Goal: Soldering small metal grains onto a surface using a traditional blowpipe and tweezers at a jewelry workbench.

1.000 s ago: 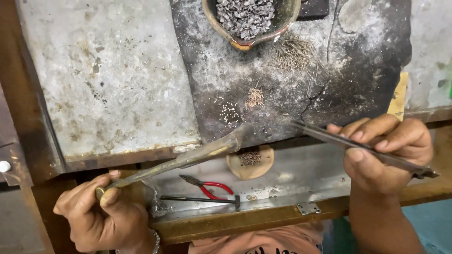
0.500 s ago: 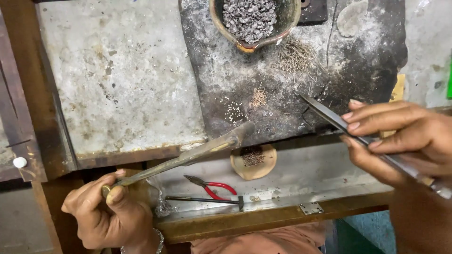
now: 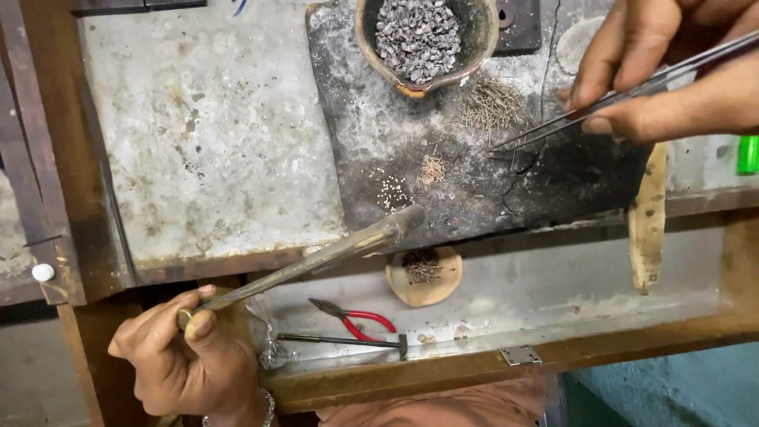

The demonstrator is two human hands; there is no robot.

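My left hand [image 3: 183, 357] grips the lower end of a long brass blowpipe torch [image 3: 324, 257] whose nozzle rests at the front edge of a blackened slab [image 3: 474, 182]. My right hand [image 3: 672, 71] pinches long metal tweezers [image 3: 569, 119]; their tips hover over the slab just right of a heap of thin wire bits [image 3: 490, 103]. On the slab also lie a small cluster of tiny pale beads [image 3: 393, 190] and a little tangle of copper-coloured pieces [image 3: 431, 168]. A clay bowl [image 3: 466, 55] of small grey metal pieces stands at the slab's top.
A grey worn plate [image 3: 205, 134] covers the bench's left. Below, a metal tray [image 3: 569, 292] holds red-handled pliers [image 3: 356, 318], a small hammer [image 3: 348, 341] and a round disc with filings [image 3: 424, 274]. A wooden peg [image 3: 648, 213] hangs at right, near a green object [image 3: 747, 154].
My right hand has risen up and to the right, carrying the tweezers onto the slab near the wire heap. My left hand and the torch have stayed nearly still.
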